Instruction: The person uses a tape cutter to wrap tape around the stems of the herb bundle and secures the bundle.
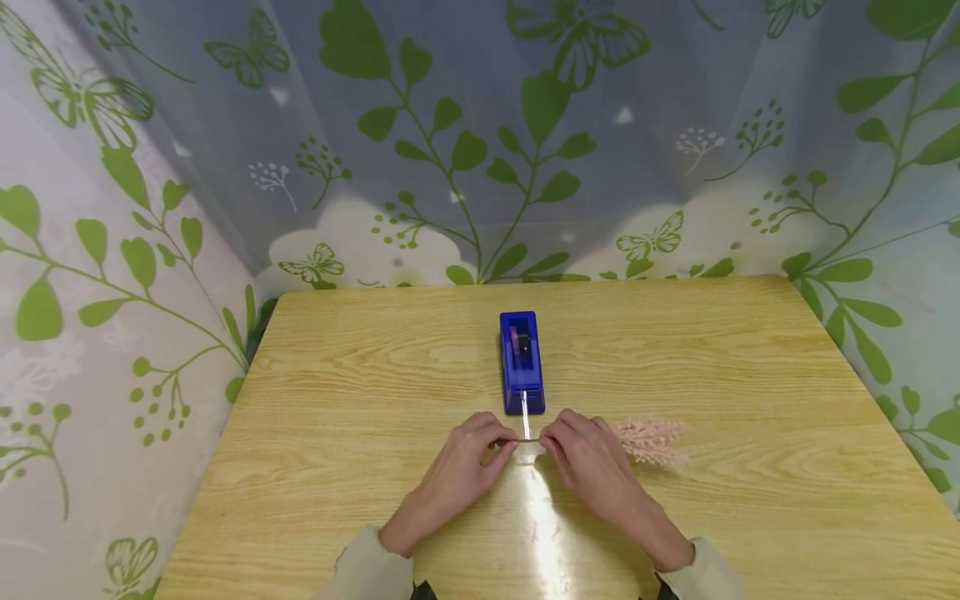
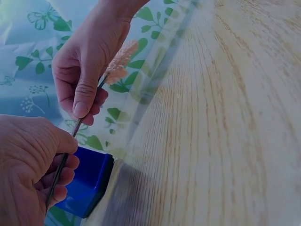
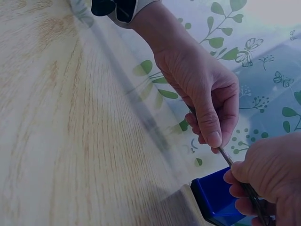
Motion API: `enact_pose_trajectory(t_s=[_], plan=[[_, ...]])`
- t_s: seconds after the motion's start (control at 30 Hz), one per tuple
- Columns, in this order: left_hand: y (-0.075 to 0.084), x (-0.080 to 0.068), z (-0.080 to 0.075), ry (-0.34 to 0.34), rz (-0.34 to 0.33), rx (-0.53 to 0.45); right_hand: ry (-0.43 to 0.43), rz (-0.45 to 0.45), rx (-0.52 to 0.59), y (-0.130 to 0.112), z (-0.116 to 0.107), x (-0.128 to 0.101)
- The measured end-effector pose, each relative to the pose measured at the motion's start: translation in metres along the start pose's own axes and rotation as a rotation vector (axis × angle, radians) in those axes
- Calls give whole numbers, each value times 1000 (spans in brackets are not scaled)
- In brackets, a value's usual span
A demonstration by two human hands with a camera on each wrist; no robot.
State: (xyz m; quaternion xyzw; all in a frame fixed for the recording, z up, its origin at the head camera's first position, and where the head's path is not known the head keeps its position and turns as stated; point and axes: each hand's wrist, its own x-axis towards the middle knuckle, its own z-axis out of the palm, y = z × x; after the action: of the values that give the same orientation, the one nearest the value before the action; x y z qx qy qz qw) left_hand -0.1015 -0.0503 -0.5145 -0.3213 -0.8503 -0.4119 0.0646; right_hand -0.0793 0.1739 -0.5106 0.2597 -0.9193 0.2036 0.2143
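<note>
Both hands hold a pink flower sprig by its thin dark stem (image 1: 529, 440), level over the table. My left hand (image 1: 462, 467) pinches one part of the stem between thumb and fingers. Thumb and curled fingers of my right hand (image 1: 592, 462) grip it nearer the fluffy pink flower head (image 1: 651, 440), which sticks out to the right. A short bare length of stem shows between the hands. From the front of a blue tape dispenser (image 1: 522, 382), a strip of clear tape (image 1: 526, 414) reaches the stem in that gap. The dispenser stands just beyond the fingertips.
The wood-grain table (image 1: 360, 358) stretches out on both sides of the hands. Behind it and at the sides hangs a curtain (image 1: 480, 208) printed with green leaves and butterflies. A roll (image 1: 515, 340) sits inside the dispenser.
</note>
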Motion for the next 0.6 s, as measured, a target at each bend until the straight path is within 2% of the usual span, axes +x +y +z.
enact_pose_trajectory(t_s=[0.6], plan=[[-1,1,1,2,-8,-21,-12,25,35,0,-2,1]])
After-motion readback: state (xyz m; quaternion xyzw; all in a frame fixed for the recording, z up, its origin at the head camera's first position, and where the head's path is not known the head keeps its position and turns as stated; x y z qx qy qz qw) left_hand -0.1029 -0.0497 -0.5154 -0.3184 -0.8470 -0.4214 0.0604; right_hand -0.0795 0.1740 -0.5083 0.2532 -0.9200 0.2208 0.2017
